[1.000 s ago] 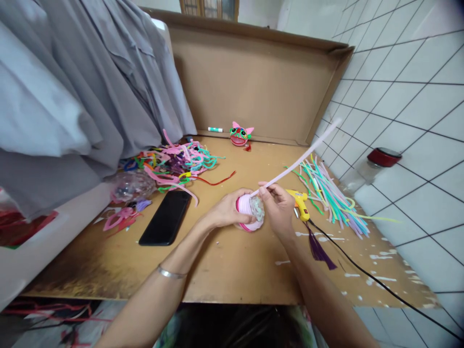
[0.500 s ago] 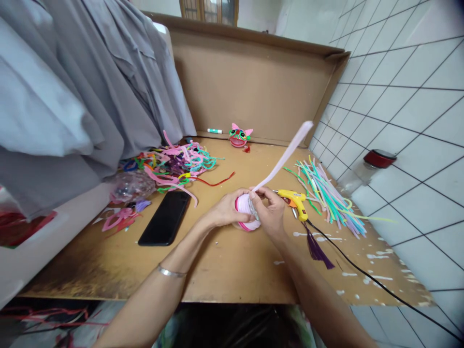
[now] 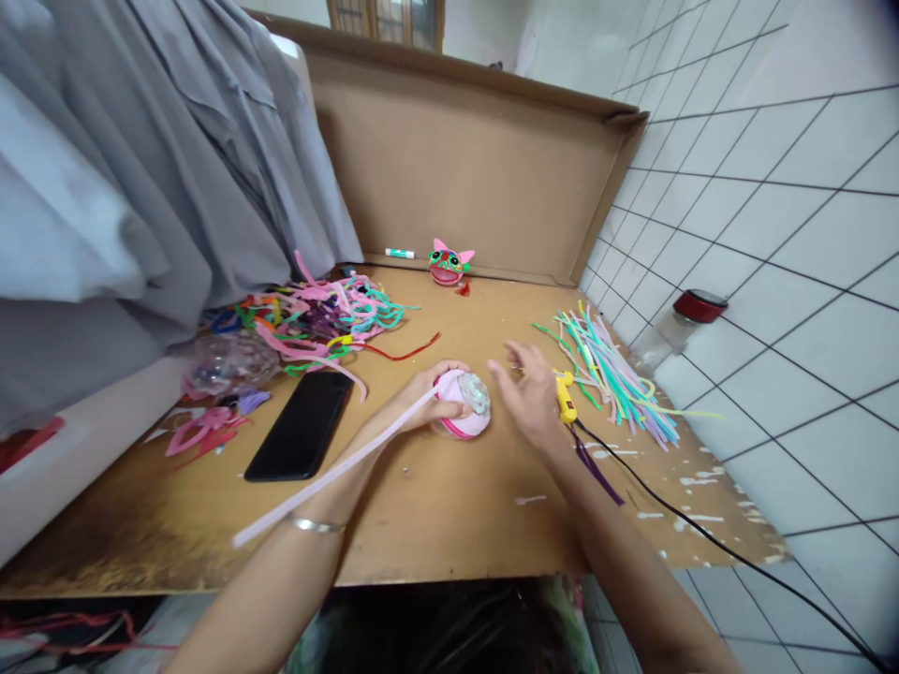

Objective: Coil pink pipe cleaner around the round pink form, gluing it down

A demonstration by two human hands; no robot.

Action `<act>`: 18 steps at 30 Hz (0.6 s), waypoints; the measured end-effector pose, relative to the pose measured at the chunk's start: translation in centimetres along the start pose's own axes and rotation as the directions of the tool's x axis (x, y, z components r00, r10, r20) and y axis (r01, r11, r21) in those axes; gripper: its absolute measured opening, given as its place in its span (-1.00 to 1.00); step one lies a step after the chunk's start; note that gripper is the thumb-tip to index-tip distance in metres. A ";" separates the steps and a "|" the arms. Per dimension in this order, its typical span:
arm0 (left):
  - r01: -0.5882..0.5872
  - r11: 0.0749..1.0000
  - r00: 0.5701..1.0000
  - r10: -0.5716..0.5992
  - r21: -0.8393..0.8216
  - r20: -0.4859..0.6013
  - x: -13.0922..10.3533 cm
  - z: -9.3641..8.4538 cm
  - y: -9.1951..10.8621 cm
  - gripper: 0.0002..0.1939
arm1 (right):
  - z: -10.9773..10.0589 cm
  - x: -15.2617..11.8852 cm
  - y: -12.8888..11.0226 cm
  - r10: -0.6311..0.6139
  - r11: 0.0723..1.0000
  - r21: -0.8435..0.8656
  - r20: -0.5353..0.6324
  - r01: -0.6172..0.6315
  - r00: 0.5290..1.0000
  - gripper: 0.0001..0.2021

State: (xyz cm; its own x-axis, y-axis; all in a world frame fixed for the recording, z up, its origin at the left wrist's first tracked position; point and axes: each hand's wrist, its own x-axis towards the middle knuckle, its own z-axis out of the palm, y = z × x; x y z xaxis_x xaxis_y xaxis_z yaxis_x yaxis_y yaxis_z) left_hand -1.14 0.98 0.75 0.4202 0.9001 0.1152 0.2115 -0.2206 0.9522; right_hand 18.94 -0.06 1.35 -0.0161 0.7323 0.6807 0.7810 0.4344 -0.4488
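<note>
My left hand (image 3: 430, 398) is closed around a small round craft piece (image 3: 464, 423), wrapped in pale pink with a darker pink band and a clear, ridged top. From it a long pale pink pipe cleaner (image 3: 337, 471) runs down and left across my left forearm. My right hand (image 3: 528, 393) is apart from the piece, fingers spread, with nothing seen in it. Just beyond it lies a yellow hot glue gun (image 3: 566, 398), partly covered by the hand. A purple tassel (image 3: 596, 470) lies below the gun.
Tangled pipe cleaners (image 3: 330, 314) lie at left, near a black phone (image 3: 301, 426). Straight pipe cleaners (image 3: 622, 374) are at right, beside a red-lidded jar (image 3: 681, 323). A decorated animal head (image 3: 449, 264) and a glue stick (image 3: 400, 253) are by the cardboard wall (image 3: 464, 168). The gun's cord (image 3: 702, 524) trails right.
My right hand has let go of the craft piece and moved right, towards the glue gun. The pipe cleaner's free end has swung from upper right to lower left.
</note>
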 end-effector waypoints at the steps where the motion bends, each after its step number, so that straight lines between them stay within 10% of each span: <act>1: 0.008 0.999 1.000 -0.008 -0.031 0.006 0.0 0.0 0.0 -0.36 | -0.4 0.0 1.2 0.096 0.986 -0.129 -0.055 -0.102 0.994 -0.57; 8: 0.031 0.984 0.999 -0.024 -0.176 0.039 -0.1 0.0 0.0 -0.36 | -2.4 -0.6 5.3 0.599 0.575 -0.698 0.004 -0.426 0.801 -0.33; 18: 0.033 0.994 0.999 -0.031 -0.104 0.024 -0.2 -0.1 0.2 -0.37 | -1.7 -0.8 5.8 0.686 0.543 -0.692 0.040 -0.475 0.727 -0.34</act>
State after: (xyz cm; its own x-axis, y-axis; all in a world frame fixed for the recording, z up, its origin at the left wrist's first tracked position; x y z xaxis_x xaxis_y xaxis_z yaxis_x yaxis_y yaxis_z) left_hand -1.28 0.82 1.00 0.4348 0.8971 0.0788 0.1323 -0.1502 0.9798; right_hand 24.57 0.93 -0.84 0.4990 0.8509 0.1640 0.8643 -0.4749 -0.1660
